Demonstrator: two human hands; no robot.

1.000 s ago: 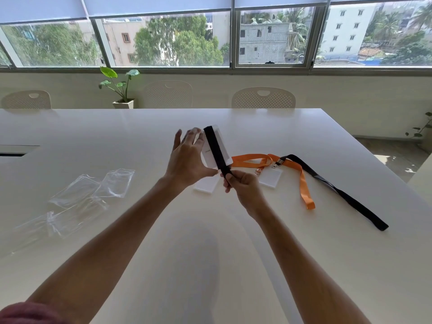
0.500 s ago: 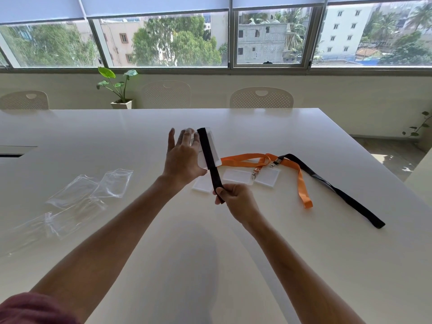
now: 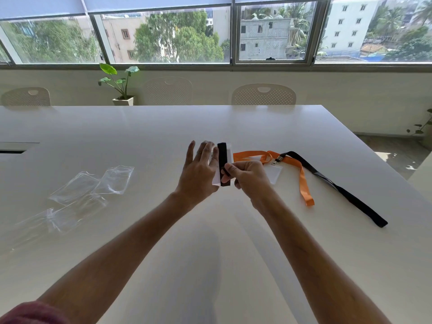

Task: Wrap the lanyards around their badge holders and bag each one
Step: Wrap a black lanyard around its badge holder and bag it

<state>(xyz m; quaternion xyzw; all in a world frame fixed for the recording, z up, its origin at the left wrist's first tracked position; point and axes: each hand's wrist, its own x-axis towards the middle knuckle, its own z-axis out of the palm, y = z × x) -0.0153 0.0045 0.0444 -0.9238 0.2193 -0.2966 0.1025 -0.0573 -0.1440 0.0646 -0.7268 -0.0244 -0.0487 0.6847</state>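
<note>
My left hand [image 3: 198, 170] holds a clear badge holder [image 3: 228, 153] upright above the white table [image 3: 163, 136], fingers spread behind it. A black lanyard [image 3: 222, 155] runs lengthwise down the holder's front. My right hand [image 3: 246, 177] pinches that black strap at its lower part. To the right on the table lie an orange lanyard [image 3: 304, 183] and a second black lanyard [image 3: 346, 195], each clipped to a badge holder [image 3: 274, 174]. Several clear plastic bags [image 3: 93, 185] lie flat at the left.
Three perforated chairs, the nearest to me at the right [image 3: 263, 94], stand behind the table's far edge. A potted plant [image 3: 120, 87] sits by the window wall. The table's right edge runs diagonally near the black lanyard's end. A dark slot [image 3: 11, 151] is at the left edge.
My right hand rose from below the holder to its front, bringing the strap up against it. The strap's slack between my hands is gone; the holder tilted more upright.
</note>
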